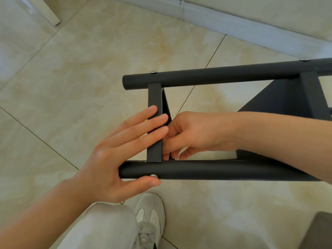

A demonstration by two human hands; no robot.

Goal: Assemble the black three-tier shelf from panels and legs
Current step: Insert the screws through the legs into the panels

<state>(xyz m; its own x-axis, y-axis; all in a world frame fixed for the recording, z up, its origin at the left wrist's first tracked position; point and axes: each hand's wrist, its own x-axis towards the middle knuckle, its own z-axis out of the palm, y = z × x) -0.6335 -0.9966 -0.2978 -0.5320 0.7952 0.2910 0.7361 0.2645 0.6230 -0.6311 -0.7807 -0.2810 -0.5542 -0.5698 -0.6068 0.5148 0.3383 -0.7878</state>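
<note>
Shelf (280,99) lies sideways on the floor (89,78), your left grip (115,159) wide and flat on its end panel (154,97), right grip (195,133) curled behind, any contents hidden, so if you ease off, the panel could slip.

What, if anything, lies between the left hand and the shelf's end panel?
Nothing visible. The left hand rests straight fingers directly on the end panel, thumb against the near leg beside the screw head. The right hand reaches behind that panel.
</note>
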